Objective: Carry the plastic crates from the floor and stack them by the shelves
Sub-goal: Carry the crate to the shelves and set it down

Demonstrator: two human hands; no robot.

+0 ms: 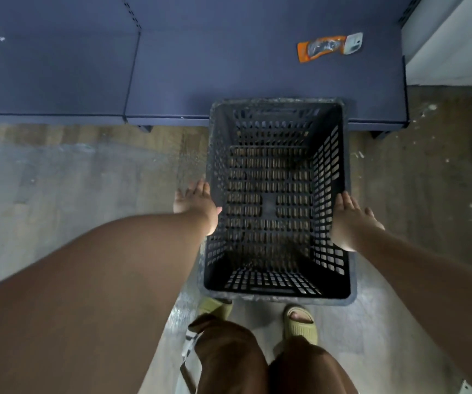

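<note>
A dark slatted plastic crate [277, 200], open side up and empty, sits straight ahead of the person and between the two hands. Its long axis runs away from the body: the near short end lies just beyond the feet, and the far short end reaches the front edge of the low blue shelf [172, 69] and looks to overlap it. Whether the crate rests on the floor [72, 172] or is lifted clear cannot be told from this angle.

The left hand [196, 204] lies along the outside of the crate's left long rim, fingers straight and pointing forward, thumb at the rim. The right hand [352, 221] mirrors it on the right long rim, palm against the wall, fingers straight and a little spread. Neither hand curls around the rim. Both meet the crate at about mid-length, so neither is nearer.

On the shelf, well beyond the crate and to the right, lies an orange packet [321, 48], with a small white item [354, 44] touching it.
</note>
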